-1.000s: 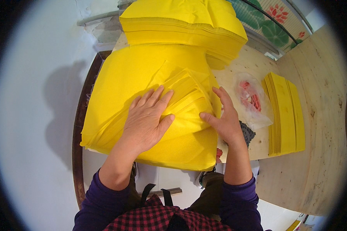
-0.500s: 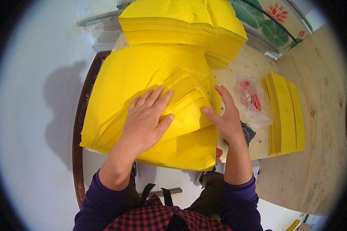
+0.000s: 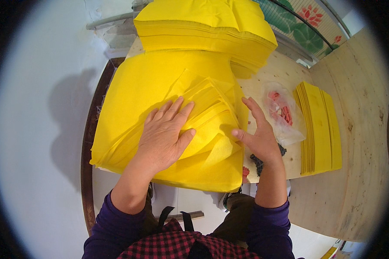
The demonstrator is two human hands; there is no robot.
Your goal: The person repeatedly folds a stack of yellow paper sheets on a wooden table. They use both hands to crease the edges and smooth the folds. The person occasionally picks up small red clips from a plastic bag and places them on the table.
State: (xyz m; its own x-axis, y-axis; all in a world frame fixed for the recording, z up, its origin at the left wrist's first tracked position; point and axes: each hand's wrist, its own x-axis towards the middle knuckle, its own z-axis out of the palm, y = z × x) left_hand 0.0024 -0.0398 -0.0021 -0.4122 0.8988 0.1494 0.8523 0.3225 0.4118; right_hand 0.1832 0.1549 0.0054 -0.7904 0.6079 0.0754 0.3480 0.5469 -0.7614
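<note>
A wide stack of yellow fabric sheets [image 3: 147,82] lies on the table in front of me. On top of it, several folded yellow sheets [image 3: 209,116] overlap at an angle, and a corner flap stands slightly raised near the stack's right edge. My left hand [image 3: 166,134] rests flat on these folded sheets, its fingers spread and pointing away from me. Just off the right edge of the stack hovers my right hand [image 3: 261,134], thumb and fingers apart, with nothing between them. The thumb is nearest to the folded sheets.
Behind stands a taller pile of yellow fabric [image 3: 203,30]. To the right, a clear plastic bag [image 3: 285,118] holds red pieces, beside a bundle of folded yellow fabric [image 3: 320,127]. A dark object [image 3: 257,163] is partly hidden by my right wrist. A plywood panel [image 3: 358,129] bounds the right side.
My right hand has moved slightly right, away from the folded sheets. A corner flap of the top sheet now lifts where it lay flatter before. The left hand has stayed in place.
</note>
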